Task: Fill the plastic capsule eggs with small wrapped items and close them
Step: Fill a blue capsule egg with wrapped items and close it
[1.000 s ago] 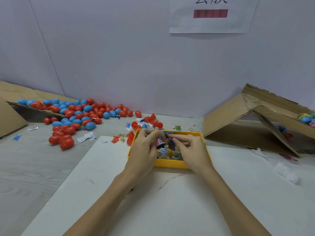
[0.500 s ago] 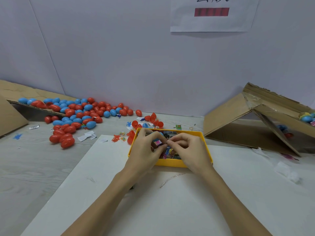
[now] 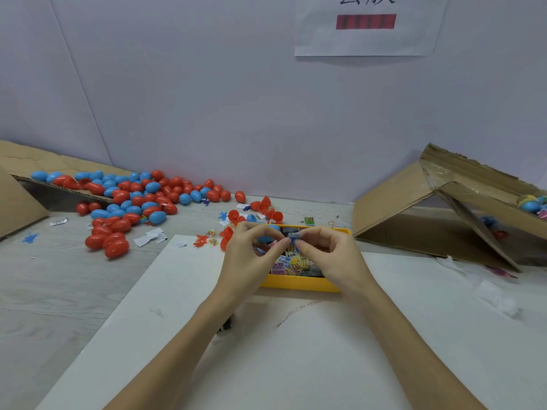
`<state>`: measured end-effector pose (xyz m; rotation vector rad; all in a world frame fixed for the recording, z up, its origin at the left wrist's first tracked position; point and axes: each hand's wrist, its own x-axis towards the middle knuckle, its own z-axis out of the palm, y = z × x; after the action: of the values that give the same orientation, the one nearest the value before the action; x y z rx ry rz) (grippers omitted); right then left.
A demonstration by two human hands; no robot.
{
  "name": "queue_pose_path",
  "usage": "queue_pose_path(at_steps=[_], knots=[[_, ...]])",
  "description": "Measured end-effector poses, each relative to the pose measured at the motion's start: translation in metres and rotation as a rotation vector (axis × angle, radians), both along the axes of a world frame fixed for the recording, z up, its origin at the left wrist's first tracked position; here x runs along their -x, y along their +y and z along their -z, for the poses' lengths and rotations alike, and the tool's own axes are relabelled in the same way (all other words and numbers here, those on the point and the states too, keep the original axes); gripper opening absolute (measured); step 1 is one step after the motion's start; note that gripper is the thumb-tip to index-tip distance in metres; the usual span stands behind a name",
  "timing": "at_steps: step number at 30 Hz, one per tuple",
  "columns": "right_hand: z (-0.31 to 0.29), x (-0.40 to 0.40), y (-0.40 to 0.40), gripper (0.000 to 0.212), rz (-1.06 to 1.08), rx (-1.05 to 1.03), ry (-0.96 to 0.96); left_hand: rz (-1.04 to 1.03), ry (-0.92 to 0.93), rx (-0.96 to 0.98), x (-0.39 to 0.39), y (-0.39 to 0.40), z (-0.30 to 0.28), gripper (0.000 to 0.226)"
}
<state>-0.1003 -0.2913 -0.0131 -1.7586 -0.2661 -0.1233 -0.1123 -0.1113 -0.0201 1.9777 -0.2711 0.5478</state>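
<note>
A yellow tray [image 3: 299, 283] full of small wrapped items [image 3: 291, 263] sits at the far edge of a white board. Both hands hover over it. My left hand [image 3: 251, 255] curls round a blue egg half [image 3: 265, 238], which shows between its fingers. My right hand [image 3: 328, 255] pinches a small wrapped item [image 3: 293, 235] at the fingertips, right beside the left hand's fingertips. A heap of shut red and blue eggs [image 3: 133, 202] lies at the back left. Open red egg halves [image 3: 266, 210] lie just behind the tray.
The white board [image 3: 177, 335] covers the near table. A cardboard box [image 3: 444, 208] on its side stands at the right with a few eggs inside. Cardboard flaps [image 3: 17, 196] stand at the far left. Paper scraps [image 3: 151, 237] and small toys litter the table.
Both hands have risen slightly above the tray. The fingertips have come together, and the blue egg half now shows in the left hand.
</note>
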Motion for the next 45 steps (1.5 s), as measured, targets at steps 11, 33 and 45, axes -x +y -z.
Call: queue_pose_path(at_steps=[11,33,45], knots=[[-0.0003,0.0012,0.0017,0.018,-0.031,0.1,0.005,0.012,0.008,0.006,0.0016,0.0005,-0.0022,0.022],[0.0053,-0.003,0.0027,0.019,0.12,0.003,0.016,0.135,0.029,0.02,0.0068,0.0001,-0.0057,0.038],[0.0065,-0.001,0.0024,0.019,0.125,0.103,-0.043,0.074,-0.077,-0.103,0.0028,0.0031,-0.0004,0.03]])
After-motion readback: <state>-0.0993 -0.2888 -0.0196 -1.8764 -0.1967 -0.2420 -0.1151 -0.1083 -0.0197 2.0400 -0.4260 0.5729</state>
